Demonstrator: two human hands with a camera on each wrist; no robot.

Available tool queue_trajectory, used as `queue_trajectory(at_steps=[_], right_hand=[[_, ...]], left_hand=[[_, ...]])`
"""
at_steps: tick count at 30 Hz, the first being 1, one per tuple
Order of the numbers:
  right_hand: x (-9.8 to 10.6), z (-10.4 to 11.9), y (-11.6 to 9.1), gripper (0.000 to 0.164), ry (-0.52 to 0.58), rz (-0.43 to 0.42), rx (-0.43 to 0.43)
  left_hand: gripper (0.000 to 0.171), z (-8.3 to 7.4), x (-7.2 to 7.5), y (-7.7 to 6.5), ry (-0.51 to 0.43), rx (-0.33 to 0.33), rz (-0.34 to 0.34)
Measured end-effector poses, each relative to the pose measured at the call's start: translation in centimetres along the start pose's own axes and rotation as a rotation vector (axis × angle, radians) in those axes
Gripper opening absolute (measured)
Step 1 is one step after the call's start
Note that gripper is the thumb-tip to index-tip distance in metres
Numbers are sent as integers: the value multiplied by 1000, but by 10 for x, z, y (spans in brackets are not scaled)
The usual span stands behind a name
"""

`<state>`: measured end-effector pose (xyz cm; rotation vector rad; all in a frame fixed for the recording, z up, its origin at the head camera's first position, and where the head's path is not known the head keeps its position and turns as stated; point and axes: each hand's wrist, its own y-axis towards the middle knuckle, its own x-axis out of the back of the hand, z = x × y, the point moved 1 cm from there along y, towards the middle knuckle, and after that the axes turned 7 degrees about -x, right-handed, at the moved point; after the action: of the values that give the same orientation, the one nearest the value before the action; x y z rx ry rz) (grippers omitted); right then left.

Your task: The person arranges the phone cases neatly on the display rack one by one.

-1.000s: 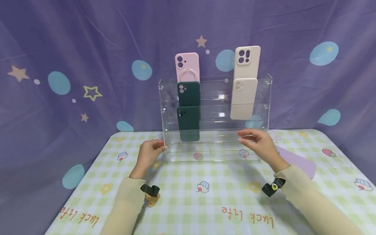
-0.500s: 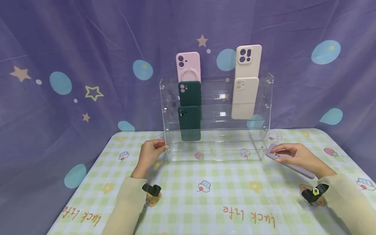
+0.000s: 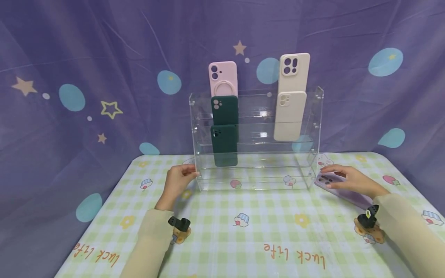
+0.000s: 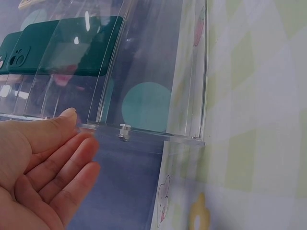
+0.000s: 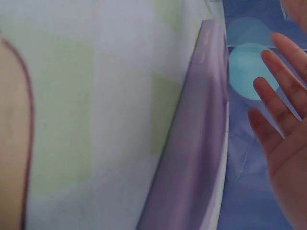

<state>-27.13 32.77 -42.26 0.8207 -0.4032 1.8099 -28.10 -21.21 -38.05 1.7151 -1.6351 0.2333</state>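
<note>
A clear acrylic display rack (image 3: 257,160) with tiered shelves stands on the table. My left hand (image 3: 176,183) pinches the edge of its left side panel between thumb and fingers; the left wrist view shows the thumb (image 4: 57,125) and index finger meeting at that edge. To the right of the rack lies a purple phone case (image 3: 351,197), camera cutouts toward the rack. Over this case hovers my right hand (image 3: 356,181), thumb and fingers apart. In the right wrist view its fingers (image 5: 283,105) are spread, with a gap between them and the case (image 5: 192,139).
On the rack's left side, a pink phone case (image 3: 222,75) and two dark green cases (image 3: 225,112) stand in tiers. Two cream cases (image 3: 290,119) stand at the right. The table wears a green checked cloth (image 3: 215,239), and a purple curtain (image 3: 139,50) hangs behind.
My right hand has moved from in front of the rack's right side over to the purple phone case. My left hand keeps its place on the rack's left panel.
</note>
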Motion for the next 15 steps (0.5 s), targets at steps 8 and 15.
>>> queue_trajectory(at_steps=[8, 15], right_hand=[[-6, -10, 7, 51, -1, -3, -45], [-9, -17, 10, 56, -62, -15, -86]], left_hand=[[23, 1, 0, 1, 2, 1, -2], [22, 2, 0, 1, 16, 9, 2]])
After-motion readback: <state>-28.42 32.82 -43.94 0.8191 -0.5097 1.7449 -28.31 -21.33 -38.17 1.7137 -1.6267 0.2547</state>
